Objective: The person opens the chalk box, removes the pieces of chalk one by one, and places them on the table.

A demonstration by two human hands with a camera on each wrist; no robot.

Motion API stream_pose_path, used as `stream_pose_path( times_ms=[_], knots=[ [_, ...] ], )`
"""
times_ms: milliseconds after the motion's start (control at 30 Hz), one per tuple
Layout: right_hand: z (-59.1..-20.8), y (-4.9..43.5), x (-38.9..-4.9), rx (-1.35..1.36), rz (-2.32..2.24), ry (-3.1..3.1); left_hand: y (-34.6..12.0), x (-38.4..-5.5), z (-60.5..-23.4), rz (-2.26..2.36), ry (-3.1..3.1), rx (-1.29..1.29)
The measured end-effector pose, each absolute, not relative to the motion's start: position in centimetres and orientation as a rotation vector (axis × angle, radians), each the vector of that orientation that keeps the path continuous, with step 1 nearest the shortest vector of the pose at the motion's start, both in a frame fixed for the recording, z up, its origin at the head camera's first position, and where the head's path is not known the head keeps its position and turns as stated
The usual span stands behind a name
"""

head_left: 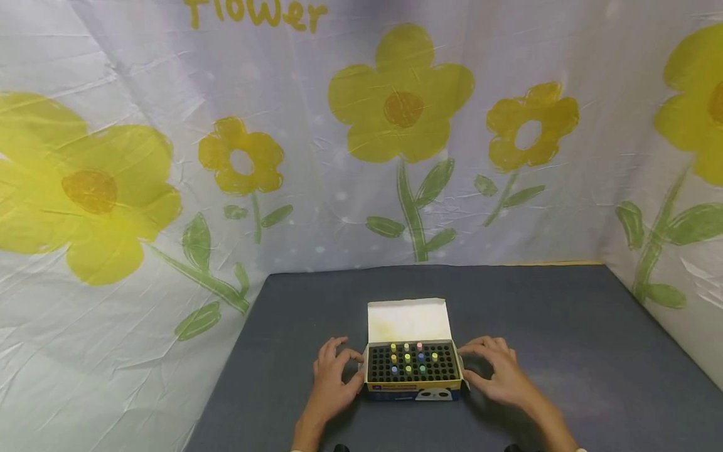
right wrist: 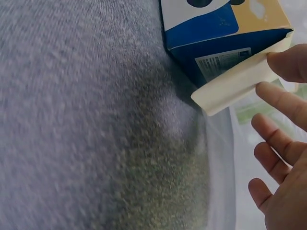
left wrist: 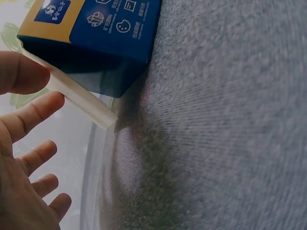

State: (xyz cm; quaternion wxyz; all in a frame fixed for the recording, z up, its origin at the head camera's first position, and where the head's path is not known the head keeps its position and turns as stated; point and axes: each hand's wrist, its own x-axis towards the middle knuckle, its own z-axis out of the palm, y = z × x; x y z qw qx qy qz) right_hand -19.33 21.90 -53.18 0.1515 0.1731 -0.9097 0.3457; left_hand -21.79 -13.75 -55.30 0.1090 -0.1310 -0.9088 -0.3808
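Observation:
In the head view a low cardboard box (head_left: 411,392), blue and yellow with a panda picture, sits on the dark table. Its white lid (head_left: 408,321) stands raised at the back. A black hole grid (head_left: 384,376) fills the box; several small coloured sticks (head_left: 408,358) stand in it, their kind unclear. At the box's left end, my left hand (head_left: 334,384) touches a white side flap (left wrist: 84,100) with thumb and forefinger, other fingers apart. My right hand (head_left: 501,373) likewise touches the right side flap (right wrist: 240,84) with thumb and forefinger. Both flaps slant outward and down.
The dark table (head_left: 316,301) extends around the box on every side. Behind and beside it hangs a pale cloth (head_left: 316,220) printed with yellow flowers.

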Motion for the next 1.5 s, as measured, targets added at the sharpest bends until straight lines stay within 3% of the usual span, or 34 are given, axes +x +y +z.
stream_pose_path(
  times_ms=[1167,1500],
  knots=[
    [-54.0,21.3,-18.6,0.446,1.234,-2.501,-13.8,-21.0,-55.7,-1.274,-2.64,-0.26],
    [-53.9,21.6,-18.5,0.417,1.232,-2.51,-13.4,-21.3,-55.6,-1.322,-2.456,-0.413]
  ],
)
